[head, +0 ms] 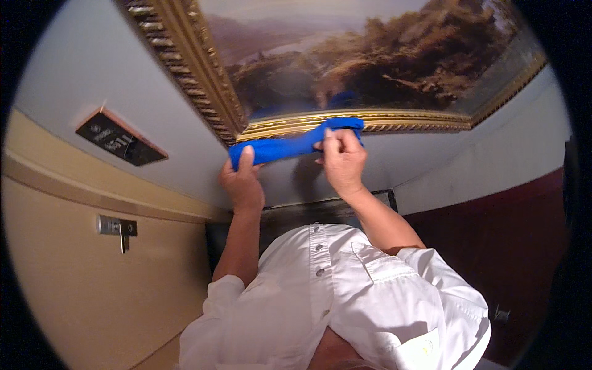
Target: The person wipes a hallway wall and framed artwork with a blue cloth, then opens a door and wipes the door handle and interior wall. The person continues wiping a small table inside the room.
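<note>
A blue cloth point(286, 147) is stretched between my two hands along the lower edge of a gilt picture frame point(397, 119). My left hand point(245, 182) grips the cloth's left end just below the frame's lower left corner, thumb on top. Nearer the middle of the bottom rail, my right hand point(344, 162) pinches the other end, where the cloth is bunched and overlaps the gold moulding. Above the rail, the landscape painting point(360, 60) shows a faint reflection of the hand and the blue cloth.
A dark sign plate point(121, 137) bearing writing is on the pale wall at left. Below it stands a beige door point(60, 277) with a metal lever handle point(122, 233). A dark red surface point(490, 249) is at right. Behind my arms runs a dark-edged panel point(384, 199).
</note>
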`<state>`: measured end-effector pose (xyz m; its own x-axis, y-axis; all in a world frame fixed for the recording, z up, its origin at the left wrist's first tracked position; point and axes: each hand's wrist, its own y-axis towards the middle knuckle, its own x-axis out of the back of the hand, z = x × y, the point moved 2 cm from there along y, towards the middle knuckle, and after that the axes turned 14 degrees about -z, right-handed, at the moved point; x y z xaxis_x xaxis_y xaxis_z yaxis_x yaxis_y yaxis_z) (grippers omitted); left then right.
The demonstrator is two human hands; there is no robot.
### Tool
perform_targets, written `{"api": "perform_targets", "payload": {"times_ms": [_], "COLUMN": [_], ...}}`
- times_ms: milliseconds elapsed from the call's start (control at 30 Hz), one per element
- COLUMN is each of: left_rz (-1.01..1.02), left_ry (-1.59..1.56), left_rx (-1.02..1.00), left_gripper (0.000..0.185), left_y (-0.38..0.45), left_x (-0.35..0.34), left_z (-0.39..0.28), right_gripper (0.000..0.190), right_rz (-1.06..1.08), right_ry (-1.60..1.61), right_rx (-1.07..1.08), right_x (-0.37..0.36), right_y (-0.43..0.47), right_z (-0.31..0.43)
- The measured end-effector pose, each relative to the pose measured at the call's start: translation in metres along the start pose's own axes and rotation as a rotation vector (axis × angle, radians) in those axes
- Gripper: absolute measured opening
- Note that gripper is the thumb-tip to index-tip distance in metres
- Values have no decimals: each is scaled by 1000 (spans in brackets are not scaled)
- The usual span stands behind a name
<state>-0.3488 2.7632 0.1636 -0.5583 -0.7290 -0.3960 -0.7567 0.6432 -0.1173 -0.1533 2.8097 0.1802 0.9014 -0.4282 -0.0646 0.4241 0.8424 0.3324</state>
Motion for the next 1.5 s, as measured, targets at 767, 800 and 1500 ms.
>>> {"api": "perform_targets", "payload": {"times_ms": [767,800,1500], "left_rz": [380,411,264], "left_ry": [-15,30,-14], "left_rx": [-151,-133,-64], "left_gripper": [19,18,18], "left_y": [-64,-70,-52], "left_x": [-83,-89,-70], "left_z": [0,3,2], "right_gripper": [13,14,13], "right_rz": [-244,-284,-136], "right_ry": [-126,-141,-264], "right_rx": [313,281,408], "right_x": [65,73,51], "right_y": [47,53,39], "right_z": [-10,-13,4]}}
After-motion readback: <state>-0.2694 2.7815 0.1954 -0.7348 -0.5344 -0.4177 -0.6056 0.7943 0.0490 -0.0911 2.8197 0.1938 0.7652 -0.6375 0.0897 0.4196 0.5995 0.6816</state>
